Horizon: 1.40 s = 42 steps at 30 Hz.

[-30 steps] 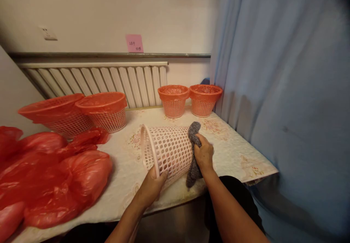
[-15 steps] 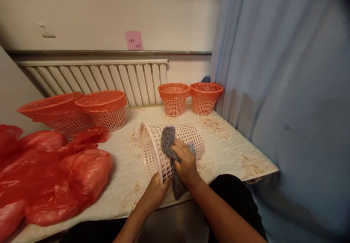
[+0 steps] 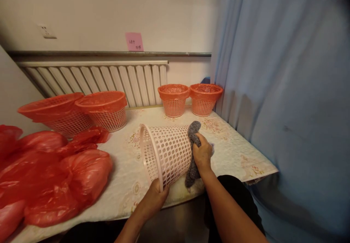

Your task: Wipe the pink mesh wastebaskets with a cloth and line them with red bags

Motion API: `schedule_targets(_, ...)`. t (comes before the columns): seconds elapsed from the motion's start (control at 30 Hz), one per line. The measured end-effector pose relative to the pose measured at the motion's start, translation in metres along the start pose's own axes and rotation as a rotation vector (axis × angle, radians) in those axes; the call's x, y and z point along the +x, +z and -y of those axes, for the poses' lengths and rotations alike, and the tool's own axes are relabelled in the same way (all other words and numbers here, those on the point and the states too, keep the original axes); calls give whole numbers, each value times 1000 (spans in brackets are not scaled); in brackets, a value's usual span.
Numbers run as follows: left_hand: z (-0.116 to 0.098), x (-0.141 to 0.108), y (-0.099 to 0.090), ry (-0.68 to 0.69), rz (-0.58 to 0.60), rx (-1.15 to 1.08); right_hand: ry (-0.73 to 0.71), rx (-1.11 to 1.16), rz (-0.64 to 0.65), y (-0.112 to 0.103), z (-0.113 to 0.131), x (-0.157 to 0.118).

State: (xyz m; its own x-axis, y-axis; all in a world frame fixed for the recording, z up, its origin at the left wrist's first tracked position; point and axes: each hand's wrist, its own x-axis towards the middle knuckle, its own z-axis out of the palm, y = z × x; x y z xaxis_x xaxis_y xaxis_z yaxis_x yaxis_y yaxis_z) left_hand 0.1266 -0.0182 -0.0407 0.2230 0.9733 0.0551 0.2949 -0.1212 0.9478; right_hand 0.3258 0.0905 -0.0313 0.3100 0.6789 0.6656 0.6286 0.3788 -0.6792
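Note:
A pale pink plastic waste basket [image 3: 175, 150] with rows of holes lies on its side, its open mouth facing left. My left hand [image 3: 157, 197] grips the near part of its rim, thumb on the outside. In my right hand [image 3: 202, 153] is a grey cloth [image 3: 193, 170], pressed against the base end of the basket. The cloth hangs down on the near side and its upper end sticks up past my fingers. The base itself is hidden behind the hand and cloth.
Lined baskets stand at the back left [image 3: 109, 117] and back right [image 3: 175, 106] of the table, covered by a floral cloth [image 3: 229, 155]. Red plastic bags [image 3: 62, 177] heap at the left. A blue curtain [image 3: 273, 89] hangs along the right; a radiator [image 3: 123, 80] is behind.
My right hand has slid the grey cloth rightward, from the basket's side to its base end. My left hand keeps its hold on the rim, and the basket has barely shifted.

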Motion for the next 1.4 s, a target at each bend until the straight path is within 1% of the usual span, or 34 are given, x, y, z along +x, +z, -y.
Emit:
schedule_targets(0.13, -4, 1, 1, 15, 17, -15, -236, 138, 126, 1, 40, -28)
schedule_targets(0.23, -2, 1, 2, 46, 34, -45, -443, 249, 224, 1, 67, -50)
schedule_targets(0.3, 2, 1, 2, 45, 26, -58, -528, 298, 252, 1, 79, -58)
schedule_targets(0.37, 6, 1, 1, 45, 18, -52, -554, 302, 257, 2, 82, -58)
schedule_targets(0.43, 9, 1, 0, 45, 20, -27, -535, 272, 254, 4, 76, -50)
schedule_targets(0.5, 11, 0, -1, 26, 21, 0, -465, 230, 222, 6, 61, -37)
schedule_targets(0.6, 14, -3, -1, -18, 23, 22, -281, 140, 138, 6, 30, -14)
schedule_targets(0.7, 17, -8, 0, -37, 21, 43, -69, 17, 56, -1, -3, 7)
schedule_targets(0.8, 18, -12, 0, -54, 26, 41, 87, -86, 9, -8, -24, 18)
schedule_targets(0.9, 12, -12, -2, -71, 62, 17, 119, -121, 3, -10, -30, 20)
schedule_targets(0.97, 3, -9, -5, -54, 107, 4, 117, -121, -2, -9, -29, 19)
schedule_targets(1.03, -8, -4, -8, -29, 113, -13, 120, -117, -2, -8, -27, 17)
schedule_targets(1.1, -19, 2, -11, -24, 47, -64, 119, -110, 0, -7, -27, 16)
schedule_targets(1.17, -29, 10, -12, -31, -43, -168, 114, -106, -2, -8, -27, 16)
schedule_targets(1.23, -35, 18, -12, -28, -98, -288, 106, -107, -3, -8, -27, 15)
schedule_targets(1.3, -38, 23, -12, -21, -115, -357, 102, -106, -6, -8, -28, 15)
schedule_targets(1.4, -37, 26, -11, -19, -116, -351, 112, -86, -13, -6, -28, 14)
